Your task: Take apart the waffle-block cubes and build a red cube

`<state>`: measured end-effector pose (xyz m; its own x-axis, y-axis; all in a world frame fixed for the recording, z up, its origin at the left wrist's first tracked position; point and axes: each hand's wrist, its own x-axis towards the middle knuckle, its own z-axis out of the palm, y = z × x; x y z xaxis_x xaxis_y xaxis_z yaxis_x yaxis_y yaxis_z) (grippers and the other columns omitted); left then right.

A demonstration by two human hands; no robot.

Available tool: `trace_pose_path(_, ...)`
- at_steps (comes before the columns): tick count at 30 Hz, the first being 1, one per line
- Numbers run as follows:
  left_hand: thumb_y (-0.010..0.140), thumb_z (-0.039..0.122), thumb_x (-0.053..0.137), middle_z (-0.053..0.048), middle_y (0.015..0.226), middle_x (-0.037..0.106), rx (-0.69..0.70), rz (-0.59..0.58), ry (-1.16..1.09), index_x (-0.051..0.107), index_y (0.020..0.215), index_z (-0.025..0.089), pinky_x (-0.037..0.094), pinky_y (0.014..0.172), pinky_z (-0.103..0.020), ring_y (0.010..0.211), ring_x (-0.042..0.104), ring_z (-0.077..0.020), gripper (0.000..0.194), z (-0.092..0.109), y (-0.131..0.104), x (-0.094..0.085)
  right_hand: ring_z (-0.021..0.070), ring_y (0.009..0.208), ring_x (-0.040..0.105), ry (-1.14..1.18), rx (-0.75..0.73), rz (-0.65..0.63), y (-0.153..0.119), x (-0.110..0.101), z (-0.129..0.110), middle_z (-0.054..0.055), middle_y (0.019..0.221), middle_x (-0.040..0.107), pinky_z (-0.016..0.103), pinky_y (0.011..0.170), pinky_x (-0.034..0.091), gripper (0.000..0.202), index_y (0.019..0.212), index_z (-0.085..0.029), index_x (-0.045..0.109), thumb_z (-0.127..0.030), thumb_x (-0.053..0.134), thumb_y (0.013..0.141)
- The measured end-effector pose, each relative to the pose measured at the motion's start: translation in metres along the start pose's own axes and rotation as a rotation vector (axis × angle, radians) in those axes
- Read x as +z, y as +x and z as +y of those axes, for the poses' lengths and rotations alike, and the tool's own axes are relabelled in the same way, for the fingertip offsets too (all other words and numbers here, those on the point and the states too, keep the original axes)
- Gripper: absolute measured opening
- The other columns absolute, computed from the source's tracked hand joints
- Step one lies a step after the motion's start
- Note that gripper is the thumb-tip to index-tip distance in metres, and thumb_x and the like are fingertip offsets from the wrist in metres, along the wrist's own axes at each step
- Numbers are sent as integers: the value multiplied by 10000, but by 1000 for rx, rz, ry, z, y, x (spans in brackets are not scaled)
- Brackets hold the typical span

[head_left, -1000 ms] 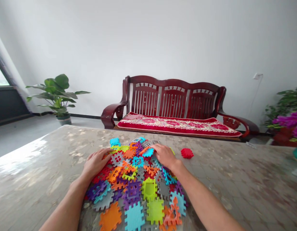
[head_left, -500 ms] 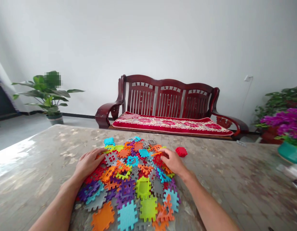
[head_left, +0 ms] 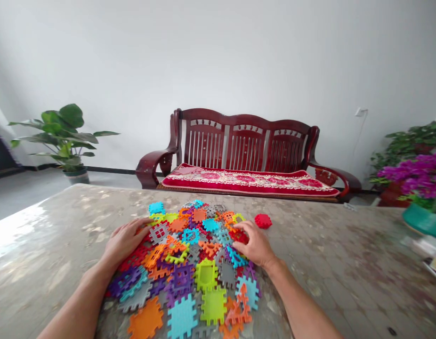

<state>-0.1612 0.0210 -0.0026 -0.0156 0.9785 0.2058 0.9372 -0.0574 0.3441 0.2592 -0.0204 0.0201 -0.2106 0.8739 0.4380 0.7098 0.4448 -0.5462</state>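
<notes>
A wide heap of interlocking plastic puzzle tiles in orange, blue, green, purple, grey and red lies between my hands. My left hand [head_left: 128, 241] rests along the heap's left edge with its fingers stretched over the tiles, nearest a grey window tile [head_left: 159, 232]. On the right side, my right hand [head_left: 256, 245] has its thumb and fingers apart and curved around red tiles [head_left: 239, 235], touching the heap without a visible grip. Closer to me lie a green tile [head_left: 213, 306], a light blue tile [head_left: 181, 316] and an orange tile [head_left: 145, 320].
The heap sits on a grey-brown patterned table [head_left: 331, 263]. A red piece [head_left: 263, 221] lies apart at the right. Beyond stands a dark wooden bench [head_left: 246, 141] with a red patterned cover [head_left: 249, 181]. Purple flowers in a teal pot [head_left: 424, 221] are at the right edge.
My right hand has drawn slightly back and to the right against the heap, uncovering a yellow-green tile. My left hand stays almost where it was. The view has shifted a little.
</notes>
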Motion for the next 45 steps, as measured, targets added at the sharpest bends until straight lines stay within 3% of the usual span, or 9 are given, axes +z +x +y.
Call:
trace_pose_path(3, 887, 479, 370, -33, 1326, 633, 6, 4, -4, 624, 1228, 280, 404, 1052, -388, 1229, 572, -249, 470, -2, 0, 1, 241, 1083, 588, -15, 21, -7, -1, 1, 0, 59, 1115, 662, 395, 978, 447, 388, 1069, -226, 666, -195, 700, 684)
trace_pose_path(9, 878, 457, 389, -31, 1309, 647, 17, 23, -4, 638, 1217, 273, 420, 1036, -370, 1210, 588, -249, 460, -2, 1, 1, 212, 1062, 630, 24, 63, 33, -3, 3, -3, 54, 1126, 697, 367, 971, 466, 263, 1065, -231, 700, -239, 590, 825)
trace_pose_path(18, 876, 478, 369, -29, 1308, 647, 20, 22, 21, 648, 1216, 269, 422, 1033, -370, 1198, 596, -256, 487, -3, 2, 2, 194, 1079, 633, 174, -7, 145, -3, 10, -8, 58, 1127, 705, 335, 973, 473, 280, 1080, -231, 705, -301, 482, 925)
trace_pose_path(24, 891, 462, 327, -29, 1346, 620, 9, -25, 44, 612, 1245, 263, 358, 1093, -376, 1246, 558, -226, 496, 1, 1, -2, 221, 991, 667, 281, 208, 250, 4, -1, 9, 71, 1061, 733, 336, 879, 505, 346, 1104, -204, 684, -390, 474, 902)
trace_pose_path(27, 899, 444, 314, -33, 1359, 610, -5, -36, 51, 599, 1262, 261, 355, 1092, -396, 1246, 555, -228, 496, 2, 0, -3, 227, 946, 675, 220, 247, 159, 8, -15, 22, 67, 1012, 743, 345, 850, 504, 339, 1054, -197, 700, -350, 463, 867)
trace_pose_path(32, 903, 458, 292, -44, 1355, 610, 0, -43, 61, 598, 1264, 250, 345, 1099, -407, 1255, 547, -237, 517, 1, 1, -2, 231, 908, 675, 95, 244, -145, 8, -38, 31, 64, 973, 750, 357, 845, 494, 301, 968, -186, 737, -238, 514, 771)
trace_pose_path(40, 908, 456, 303, -36, 1336, 626, 8, -11, 47, 617, 1243, 270, 354, 1094, -402, 1232, 563, -237, 496, -4, 3, 2, 222, 982, 658, 0, 255, -290, 6, -60, 33, 69, 1151, 705, 333, 891, 485, 524, 1148, -196, 687, -142, 641, 629)
trace_pose_path(45, 905, 461, 348, -25, 1331, 632, 15, -8, 35, 615, 1248, 270, 362, 1089, -380, 1236, 561, -230, 475, -6, 3, 2, 287, 1175, 568, -192, 161, -358, 3, -63, 31, 70, 1272, 645, 390, 990, 429, 686, 1232, -249, 649, -136, 691, 557)
